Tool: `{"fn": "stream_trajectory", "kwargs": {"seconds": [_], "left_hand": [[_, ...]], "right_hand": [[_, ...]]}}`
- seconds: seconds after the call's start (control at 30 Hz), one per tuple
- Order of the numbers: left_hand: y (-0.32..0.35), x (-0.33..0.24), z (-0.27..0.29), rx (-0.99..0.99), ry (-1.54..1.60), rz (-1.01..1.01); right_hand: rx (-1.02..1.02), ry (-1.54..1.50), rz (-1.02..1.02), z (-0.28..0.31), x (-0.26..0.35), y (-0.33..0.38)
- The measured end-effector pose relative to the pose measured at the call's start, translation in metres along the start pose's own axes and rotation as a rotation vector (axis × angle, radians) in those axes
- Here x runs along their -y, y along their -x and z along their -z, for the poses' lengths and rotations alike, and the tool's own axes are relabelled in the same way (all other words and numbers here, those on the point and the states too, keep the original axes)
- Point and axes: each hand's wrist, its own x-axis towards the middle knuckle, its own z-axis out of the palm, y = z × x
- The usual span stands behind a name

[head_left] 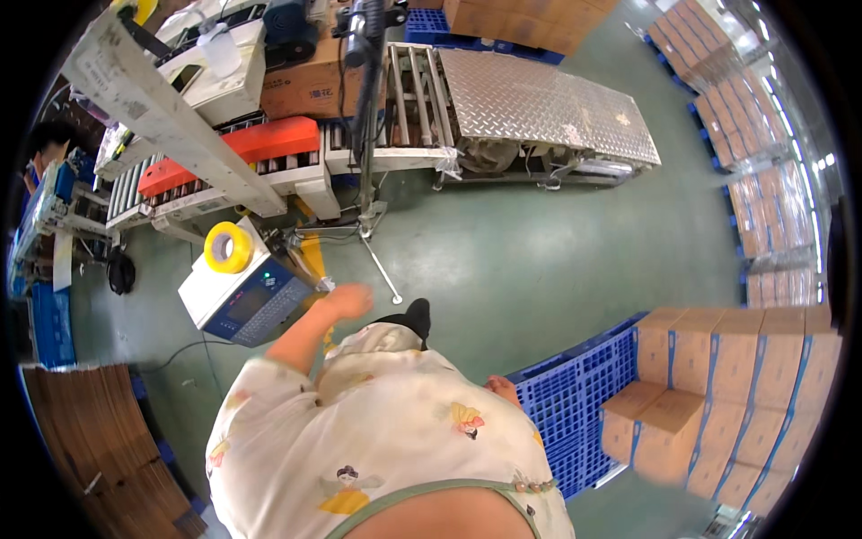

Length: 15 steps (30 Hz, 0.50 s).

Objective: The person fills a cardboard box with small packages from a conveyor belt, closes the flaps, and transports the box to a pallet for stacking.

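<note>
My left hand (350, 302) is held out in front of my body, its fingers loosely curled with nothing visible in them. It is nearest to a label-printer-like control unit (256, 301) with a keypad, a small screen and a green light. A roll of yellow tape (228, 248) lies on top of that unit. By my right side, my right hand (503, 389) shows only in part beside my shirt, close to a blue plastic pallet (575, 395). Its fingers are mostly hidden, and I see no object in it.
A roller conveyor (417, 94) with a red guard (269, 140) runs ahead, ending at a diamond-plate metal cover (548, 99). A stand leg (382, 269) juts across the green floor. Stacked cartons (745, 377) are at right, flattened cardboard (99, 440) at left. A cable (171, 359) crosses the floor.
</note>
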Motion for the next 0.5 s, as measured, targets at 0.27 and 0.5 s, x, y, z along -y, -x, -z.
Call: {"fn": "stream_trajectory", "kwargs": {"seconds": [0.27,0.5], "left_hand": [[-0.202,-0.18,0.128,-0.2,0.201,-0.276],[-0.303,-0.158,0.176,-0.525,0.38,-0.021]], "right_hand": [[-0.044,0.307,0.184,0.186,0.008,-0.134],[0.113,0.812,0.34,0.31,0.116,-0.29]]}}
